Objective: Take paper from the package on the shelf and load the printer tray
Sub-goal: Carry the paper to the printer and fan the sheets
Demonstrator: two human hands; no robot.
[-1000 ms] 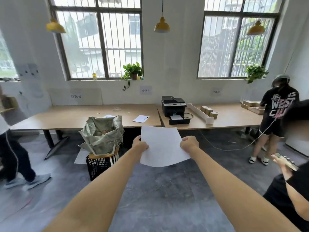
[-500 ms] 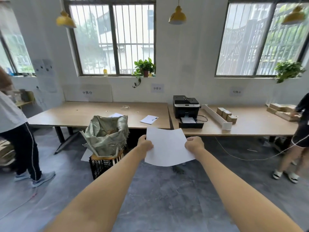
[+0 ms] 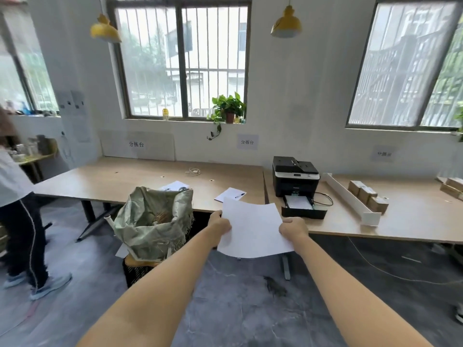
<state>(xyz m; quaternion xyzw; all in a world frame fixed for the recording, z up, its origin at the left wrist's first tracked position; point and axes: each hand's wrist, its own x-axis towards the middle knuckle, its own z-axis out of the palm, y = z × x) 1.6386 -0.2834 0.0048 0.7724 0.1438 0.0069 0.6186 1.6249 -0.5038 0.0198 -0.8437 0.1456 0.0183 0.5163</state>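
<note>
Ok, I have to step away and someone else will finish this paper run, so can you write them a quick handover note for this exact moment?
Left hand: gripping the left edge of the paper.
Right hand: gripping its right edge; the paper is held in the air, short of the table.
Printer: on the table ahead, its tray pulled open at the front with white paper already showing inside.
Done: paper in hand.
Left: reach the printer, lay the paper in the tray, probably push the tray shut.
</note>
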